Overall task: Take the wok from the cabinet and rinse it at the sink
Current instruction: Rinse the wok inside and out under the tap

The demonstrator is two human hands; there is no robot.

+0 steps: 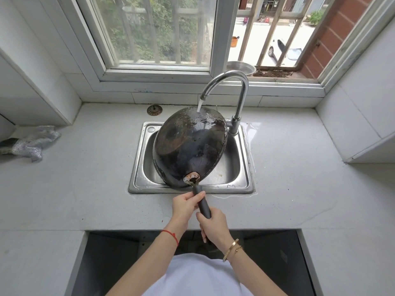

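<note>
A black wok is tipped bottom-up over the steel sink, its dark underside facing me. Water runs from the curved chrome faucet onto the wok's far rim. The wok's dark handle points toward me. My left hand grips the handle close to the wok. My right hand grips the handle's near end. The inside of the wok is hidden.
A sink strainer plug lies on the white counter behind the sink. A crumpled silver cloth lies at the far left. Water is pooled on the counter right of the faucet. A metal bowl sits on the window sill. An open cabinet gap lies below me.
</note>
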